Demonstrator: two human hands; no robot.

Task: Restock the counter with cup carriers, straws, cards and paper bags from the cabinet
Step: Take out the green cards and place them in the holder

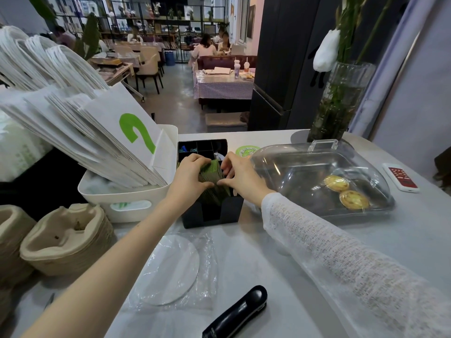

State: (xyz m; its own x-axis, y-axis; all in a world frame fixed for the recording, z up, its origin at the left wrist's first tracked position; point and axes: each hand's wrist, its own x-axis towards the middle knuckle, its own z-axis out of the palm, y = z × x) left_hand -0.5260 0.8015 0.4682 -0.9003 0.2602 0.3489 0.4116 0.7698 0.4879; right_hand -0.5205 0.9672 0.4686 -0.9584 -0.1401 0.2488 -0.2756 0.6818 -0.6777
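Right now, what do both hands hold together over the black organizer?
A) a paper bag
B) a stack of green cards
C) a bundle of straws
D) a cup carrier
B: the left hand and right hand squeeze a stack of green cards above the black organizer.

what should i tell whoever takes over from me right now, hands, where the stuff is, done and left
Left hand and right hand: both grip the stack of green cards, seating it in the front slot of the black plastic organizer.
White paper bags with green logo: standing in the white plastic bin, left of the organizer.
Brown moulded-pulp cup carriers: stacked at the counter's left edge.
Done, it seems: bags and carriers out.
Left: finish settling the cards. Blue-wrapped items in the organizer's rear compartment may be straws; I cannot tell, so check them.
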